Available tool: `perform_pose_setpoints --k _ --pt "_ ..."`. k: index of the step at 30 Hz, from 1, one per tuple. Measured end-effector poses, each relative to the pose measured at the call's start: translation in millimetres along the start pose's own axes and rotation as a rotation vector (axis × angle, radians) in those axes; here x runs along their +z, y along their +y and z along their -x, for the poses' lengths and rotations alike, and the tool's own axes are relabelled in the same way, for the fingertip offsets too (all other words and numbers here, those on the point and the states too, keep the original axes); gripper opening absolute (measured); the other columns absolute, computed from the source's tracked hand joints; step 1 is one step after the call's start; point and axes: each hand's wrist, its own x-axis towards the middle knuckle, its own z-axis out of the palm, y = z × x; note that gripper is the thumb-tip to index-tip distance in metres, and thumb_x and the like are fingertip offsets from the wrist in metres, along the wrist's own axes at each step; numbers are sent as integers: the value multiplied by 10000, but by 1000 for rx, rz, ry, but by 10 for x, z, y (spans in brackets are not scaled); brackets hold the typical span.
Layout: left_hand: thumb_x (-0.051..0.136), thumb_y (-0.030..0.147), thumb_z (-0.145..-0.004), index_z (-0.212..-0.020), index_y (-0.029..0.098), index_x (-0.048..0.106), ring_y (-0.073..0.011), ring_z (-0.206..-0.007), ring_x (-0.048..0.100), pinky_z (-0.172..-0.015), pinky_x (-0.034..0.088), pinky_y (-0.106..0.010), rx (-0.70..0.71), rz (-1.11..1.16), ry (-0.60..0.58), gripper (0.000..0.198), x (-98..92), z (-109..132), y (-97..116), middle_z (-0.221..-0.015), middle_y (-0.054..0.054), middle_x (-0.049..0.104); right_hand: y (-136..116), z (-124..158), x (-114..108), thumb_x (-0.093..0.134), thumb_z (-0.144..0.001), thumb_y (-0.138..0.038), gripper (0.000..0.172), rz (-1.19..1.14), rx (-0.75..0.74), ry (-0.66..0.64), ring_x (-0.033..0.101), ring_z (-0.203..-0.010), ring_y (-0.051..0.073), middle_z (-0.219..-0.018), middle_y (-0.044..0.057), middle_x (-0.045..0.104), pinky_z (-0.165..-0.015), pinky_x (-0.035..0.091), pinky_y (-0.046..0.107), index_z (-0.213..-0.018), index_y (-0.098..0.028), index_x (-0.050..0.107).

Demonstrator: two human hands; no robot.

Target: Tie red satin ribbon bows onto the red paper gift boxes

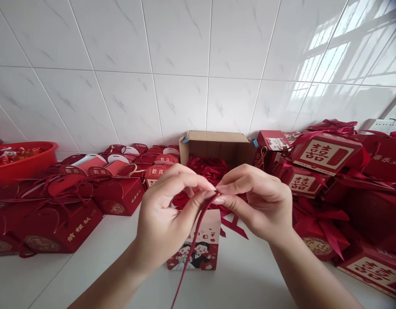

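Thumb and forefinger of my left hand (172,210) pinch a dark red cord (195,240), which hangs down from the fingertips toward the bottom edge. My right hand (258,204) is closed in a pinch at the same spot, its tips touching those of the left around the cord's upper end. A small orange-gold bit shows between the fingertips, too small to name. Behind and below the hands, a small gift box (206,253) with a cartoon couple stands upright on the white surface. The cord passes in front of it, and the hands partly cover its top.
An open cardboard carton (217,138) holding red ribbons (210,165) stands against the tiled wall. Many dark red boxes (120,195) crowd the left, beside a red basin (24,165) of wrapped sweets. Ribboned boxes (326,152) are stacked on the right.
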Motion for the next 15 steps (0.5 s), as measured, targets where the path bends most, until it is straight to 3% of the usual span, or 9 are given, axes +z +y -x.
perform_pose_setpoints --k 4,7,12,14,15 --pt "588 168 -868 -817 226 612 -129 -727 580 -654 506 -250 7 11 -11 81 22 -16 -13 -771 7 593 18 4 1 738 -716 -11 160 -16 33 3 638 -710 137 -751 41 681 -642 542 262 -764 -152 678" --pt "587 236 -880 -869 221 605 -131 -775 603 -710 505 -241 -63 -6 -104 26 -48 -65 -58 -830 -1 623 26 -3 -41 735 -716 -8 162 -36 52 -48 630 -698 130 -735 33 675 -635 535 252 -765 -150 674" --pt "610 422 -837 -1228 301 505 -209 -954 645 -780 518 -296 -343 -245 -510 423 -401 -72 -227 -1042 -28 675 8 -28 -215 735 -715 -5 168 -80 63 -211 641 -709 132 -756 41 678 -626 540 237 -797 -142 681" --pt "731 453 -700 -1287 331 506 -265 -981 653 -760 525 -323 -416 -397 -680 640 -523 -10 -314 -1142 -48 669 -12 -40 -281 734 -720 -9 165 -92 62 -241 644 -712 135 -750 44 675 -623 544 234 -801 -143 681" --pt "787 428 -619 -1259 330 548 -285 -958 664 -732 528 -325 -429 -446 -709 690 -555 24 -356 -1137 -52 680 -24 -47 -306 731 -726 -15 159 -95 62 -263 644 -710 137 -745 44 672 -620 546 237 -803 -144 681"
